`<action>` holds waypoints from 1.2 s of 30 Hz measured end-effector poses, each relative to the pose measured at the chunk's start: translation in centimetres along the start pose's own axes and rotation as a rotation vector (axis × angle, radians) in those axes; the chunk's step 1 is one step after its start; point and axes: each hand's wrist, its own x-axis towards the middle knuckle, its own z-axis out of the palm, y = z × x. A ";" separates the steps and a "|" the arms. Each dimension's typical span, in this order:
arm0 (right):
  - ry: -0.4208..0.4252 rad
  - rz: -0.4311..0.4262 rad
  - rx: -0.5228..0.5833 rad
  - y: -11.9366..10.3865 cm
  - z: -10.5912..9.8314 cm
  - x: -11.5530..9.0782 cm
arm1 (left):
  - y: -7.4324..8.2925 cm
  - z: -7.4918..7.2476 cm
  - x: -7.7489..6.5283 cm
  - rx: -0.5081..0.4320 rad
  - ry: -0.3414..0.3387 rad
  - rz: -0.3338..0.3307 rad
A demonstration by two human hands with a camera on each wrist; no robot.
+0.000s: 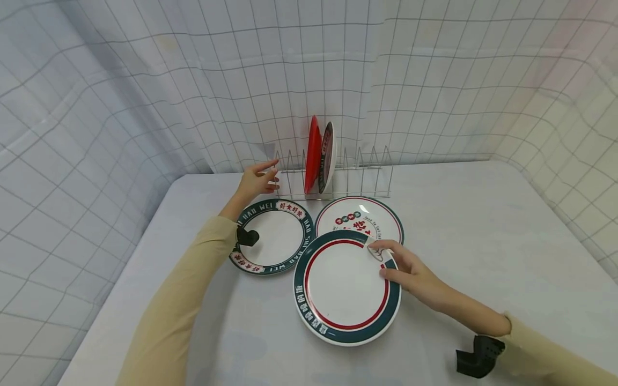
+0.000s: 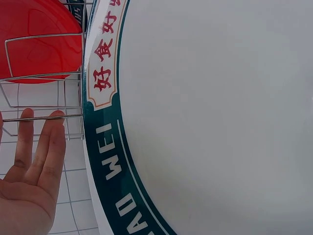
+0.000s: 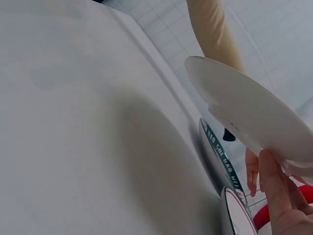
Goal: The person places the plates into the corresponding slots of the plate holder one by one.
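My right hand (image 1: 410,273) pinches the right rim of a white plate (image 1: 345,289) with a green border and red ring. In the right wrist view that plate (image 3: 244,103) is raised and tilted, its shadow on the table below. My left hand (image 1: 256,179) is at the left end of a wire dish rack (image 1: 362,182), fingers mostly straight. Its fingertips (image 2: 57,113) touch the rack's end wire in the left wrist view. A red plate (image 1: 313,155) and a white plate with a dark patterned face (image 1: 328,158) stand upright in the rack.
A green-bordered white plate (image 1: 272,238) lies on the table in front of the rack, under my left forearm. Beside it a red-ringed plate (image 1: 386,220) lies partly covered by the held plate. A gridded white curtain (image 1: 338,69) hangs behind the table (image 1: 483,241).
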 end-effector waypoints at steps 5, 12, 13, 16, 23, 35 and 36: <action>0.071 0.005 -0.021 -0.7 -1.3 -0.4 | 0.5 -0.1 -0.2 -0.010 -0.009 -0.023; 0.183 0.007 -0.044 -1.5 -3.3 -1.0 | 2.5 0.0 -1.4 -0.023 -0.013 -0.043; 0.198 0.005 -0.046 -1.6 -3.5 -1.0 | 2.7 0.1 -1.5 -0.022 -0.014 -0.044; 0.235 -0.005 -0.057 -2.0 -4.3 -1.2 | 3.1 0.1 -1.8 -0.015 -0.016 -0.044; 0.310 -0.030 -0.070 -2.8 -6.0 -1.3 | 2.9 0.1 -1.6 -0.013 -0.018 -0.039; 0.384 -0.098 -0.133 -4.2 -8.6 0.5 | 0.1 -0.4 -0.3 -0.076 -0.021 0.048; 0.388 -0.101 -0.137 -4.3 -8.8 0.7 | 0.1 -0.3 -0.3 -0.078 -0.021 0.048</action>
